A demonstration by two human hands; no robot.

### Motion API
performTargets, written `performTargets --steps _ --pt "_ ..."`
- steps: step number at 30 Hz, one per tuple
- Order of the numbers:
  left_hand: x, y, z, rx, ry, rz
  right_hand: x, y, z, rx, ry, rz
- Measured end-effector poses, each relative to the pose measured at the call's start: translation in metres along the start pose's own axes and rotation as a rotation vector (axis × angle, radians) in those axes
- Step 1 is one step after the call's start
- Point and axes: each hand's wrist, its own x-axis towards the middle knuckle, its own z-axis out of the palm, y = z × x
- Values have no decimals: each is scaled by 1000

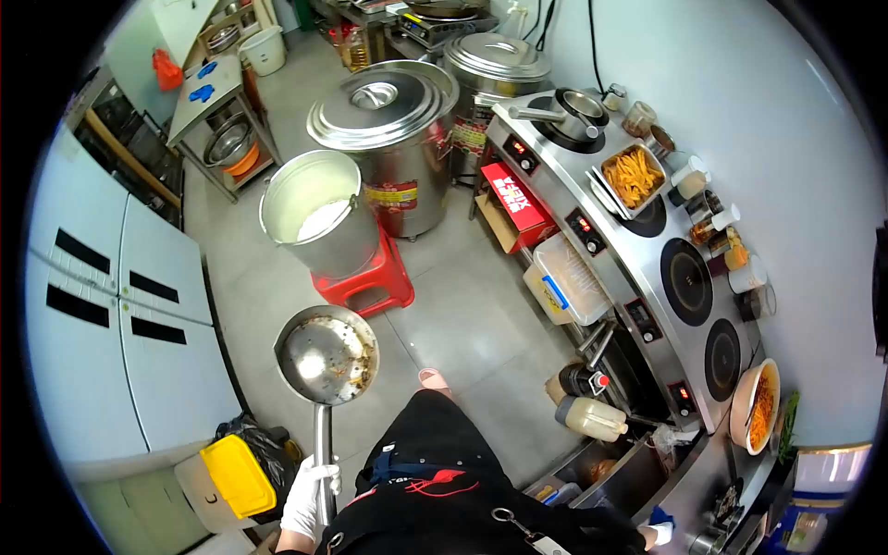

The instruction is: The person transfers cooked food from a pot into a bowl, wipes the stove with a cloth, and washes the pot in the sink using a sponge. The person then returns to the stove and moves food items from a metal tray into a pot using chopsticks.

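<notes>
left hand point(305, 498) gripping a saucepan point(308, 363) above the floor point(481, 324), dark residue point(358, 371) clinging inside, right hand point(659, 534) showing, grip impossible to tell, bucket point(338, 252) holding whitish contents point(323, 219), tray point(646, 203) holding yellow strips point(633, 178), bowl point(743, 407) holding orange shreds point(762, 413)

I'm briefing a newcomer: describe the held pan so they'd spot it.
Find the red stool bearing a metal bucket. Below it in the view, the left hand grips a long-handled steel pan. Brown-flecked inside, it is off the cooktop, where another saucepan sits.
</notes>
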Motion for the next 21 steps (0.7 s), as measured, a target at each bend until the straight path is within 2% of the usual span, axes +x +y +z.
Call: performTargets --steps 3,6,7,8,9,10,11,12,13,14,15,16,17,18,20,21 --pt "13 13 -14 -29 49 2 -4 -1 1 -520 -20 -214" --pt "28 29 -24 -36 50 -3 -38 -31 13 -941 -20 -579" --pt "32 35 -27 -57 46 -8 -47 -47 42 -981 5 -722" --pt "43 37 -36 -50 45 13 -74 -56 87 -860 186 -873" --pt "45 45 -36 -71 43 25 -114 -93 103 -669 169 -965" --pt "44 54 -34 -92 55 34 -150 -136 137 -552 -74 -1037" --pt "42 60 -36 -130 81 58 -189 -172 169 51 -840 -775" --pt "42 69 -40 -150 81 71 -226 -214 209 627 -1556 -377" --pt "41 77 -44 -196 86 99 -296 -269 238 490 -1361 -634" --pt "39 88 -46 -217 97 121 -400 -293 211 387 -929 -1265" --pt "43 97 -48 -227 103 138 -492 -312 92 260 -1014 -1449" --pt "46 106 -51 -265 118 162 -562 -334 37 251 -1027 -1624" --pt "50 118 -57 -291 134 173 -616 -350 6 254 -1041 -1786" --pt "57 127 -69 -319 130 184 -661 -365 -20 230 -1045 -1831" --pt "70 155 -98 -359 113 207 -745 -388 -51 449 -1311 -1900" --pt "76 171 -114 -377 106 221 -777 -395 -62 450 -1316 -1932"
